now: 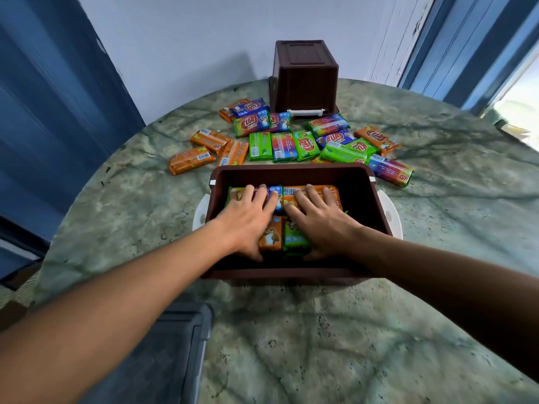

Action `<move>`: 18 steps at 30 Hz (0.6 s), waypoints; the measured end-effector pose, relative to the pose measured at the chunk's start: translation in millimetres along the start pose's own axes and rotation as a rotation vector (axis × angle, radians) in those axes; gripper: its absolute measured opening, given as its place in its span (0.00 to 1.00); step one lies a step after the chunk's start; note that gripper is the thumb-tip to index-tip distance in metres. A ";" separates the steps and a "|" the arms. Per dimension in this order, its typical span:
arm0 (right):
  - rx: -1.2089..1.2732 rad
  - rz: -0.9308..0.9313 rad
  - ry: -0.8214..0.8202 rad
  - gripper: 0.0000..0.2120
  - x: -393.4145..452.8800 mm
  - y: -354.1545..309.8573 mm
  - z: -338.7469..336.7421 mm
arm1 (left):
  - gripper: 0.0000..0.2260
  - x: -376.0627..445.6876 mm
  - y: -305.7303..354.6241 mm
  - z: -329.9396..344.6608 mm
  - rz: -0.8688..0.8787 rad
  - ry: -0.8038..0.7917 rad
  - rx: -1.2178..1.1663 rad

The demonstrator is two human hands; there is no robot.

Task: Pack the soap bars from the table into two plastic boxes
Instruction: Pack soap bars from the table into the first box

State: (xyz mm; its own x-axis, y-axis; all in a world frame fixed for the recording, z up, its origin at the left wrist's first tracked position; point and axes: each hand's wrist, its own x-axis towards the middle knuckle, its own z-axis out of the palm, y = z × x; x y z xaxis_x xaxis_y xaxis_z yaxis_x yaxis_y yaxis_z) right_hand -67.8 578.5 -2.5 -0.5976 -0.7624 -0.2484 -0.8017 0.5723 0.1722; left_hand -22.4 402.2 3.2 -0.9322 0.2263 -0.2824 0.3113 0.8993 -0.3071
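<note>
A brown plastic box [291, 172] stands open in front of me on the table. Several wrapped soap bars [271, 237] lie packed inside it, orange, green and blue. My left hand [248, 220] lies flat on the bars at the left, fingers spread and straight. My right hand [318, 220] presses flat on the bars at the right, its fingertips on an orange bar [291, 193]. Beyond the box, several loose soap bars [291, 141] lie scattered on the table. A second brown box [304, 77] stands upside down at the far edge.
The round table [437, 228] has a green marbled top. White handles [389, 214] stick out on both sides of the near box. A dark grey lid or tray [163, 345] lies at the table's near left edge. Blue curtains hang left and right.
</note>
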 end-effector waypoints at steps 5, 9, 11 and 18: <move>0.162 -0.018 0.010 0.47 2.3 10.5 -10.8 | 0.53 6.4 -19.6 -15.1 0.032 -0.029 -0.208; 0.037 -0.013 0.021 0.50 -0.1 5.3 -5.9 | 0.56 3.0 -14.6 -10.6 0.020 -0.017 -0.142; -0.054 0.010 0.013 0.55 -2.9 -1.8 2.1 | 0.60 -1.5 -0.6 -0.7 -0.022 -0.009 -0.066; -0.175 0.065 0.105 0.32 1.9 -3.9 18.2 | 0.59 -3.5 13.9 7.9 -0.076 0.048 -0.026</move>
State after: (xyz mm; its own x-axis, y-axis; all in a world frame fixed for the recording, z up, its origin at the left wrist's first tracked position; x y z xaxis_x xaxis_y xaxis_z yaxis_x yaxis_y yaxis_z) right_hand -65.7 580.3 -21.0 -0.6387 -0.7581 -0.1321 -0.7456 0.5671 0.3501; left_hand -13.3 411.0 -7.3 -0.9611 0.1740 -0.2146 0.2347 0.9240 -0.3020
